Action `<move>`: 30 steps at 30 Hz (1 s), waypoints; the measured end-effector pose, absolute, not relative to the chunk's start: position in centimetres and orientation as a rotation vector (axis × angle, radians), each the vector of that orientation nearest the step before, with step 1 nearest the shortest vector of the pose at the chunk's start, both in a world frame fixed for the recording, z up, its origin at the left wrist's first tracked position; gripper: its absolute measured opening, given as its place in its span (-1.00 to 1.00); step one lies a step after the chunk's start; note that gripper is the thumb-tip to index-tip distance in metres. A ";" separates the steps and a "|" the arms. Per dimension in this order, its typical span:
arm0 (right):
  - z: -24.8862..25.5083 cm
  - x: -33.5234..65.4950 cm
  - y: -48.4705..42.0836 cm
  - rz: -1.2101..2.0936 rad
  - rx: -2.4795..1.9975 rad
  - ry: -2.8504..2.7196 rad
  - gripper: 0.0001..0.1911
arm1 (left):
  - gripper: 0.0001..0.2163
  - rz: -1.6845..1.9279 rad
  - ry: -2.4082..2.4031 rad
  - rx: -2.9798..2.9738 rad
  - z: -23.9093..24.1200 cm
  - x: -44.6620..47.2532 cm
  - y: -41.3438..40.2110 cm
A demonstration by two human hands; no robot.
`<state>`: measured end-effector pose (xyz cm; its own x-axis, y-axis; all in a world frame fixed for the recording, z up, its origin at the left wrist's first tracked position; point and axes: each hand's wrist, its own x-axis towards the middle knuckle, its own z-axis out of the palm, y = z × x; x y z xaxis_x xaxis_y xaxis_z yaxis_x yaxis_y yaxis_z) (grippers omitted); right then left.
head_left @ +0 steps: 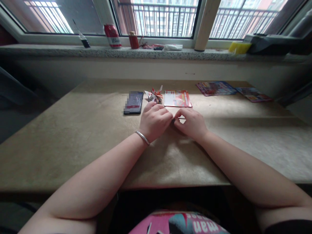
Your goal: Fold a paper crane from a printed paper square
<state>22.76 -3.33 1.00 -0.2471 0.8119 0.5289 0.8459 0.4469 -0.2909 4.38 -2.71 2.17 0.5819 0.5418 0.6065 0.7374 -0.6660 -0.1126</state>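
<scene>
My left hand (154, 120) and my right hand (191, 123) rest close together on the tan table (73, 136), fingers curled and fingertips meeting over something small that they hide. A silver bangle (142, 137) circles my left wrist. Just beyond my left hand lies a folded paper figure in red and white (154, 94). A red printed paper sheet (177, 98) lies flat beside it. A dark phone (133, 102) lies to the left of the paper figure.
More printed sheets (215, 88) lie at the far right of the table. The window sill holds a red can (112, 35), a small red bottle (133, 40), a yellow sponge (239, 47) and a wooden post (206, 24).
</scene>
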 end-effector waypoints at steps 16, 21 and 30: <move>1.2 24.2 -2.8 -0.018 -1.411 -2.028 -0.94 | -0.74 -0.755 -1.115 -2.435 3.0 2.5 -1.9; 1.3 25.3 -2.4 0.003 -1.425 -2.002 -0.94 | -0.75 -0.796 -1.174 -2.383 3.2 1.8 -1.6; 0.8 27.5 -1.0 0.123 -1.469 -1.875 -0.94 | -0.77 -0.864 -1.302 -2.234 3.5 0.3 -0.6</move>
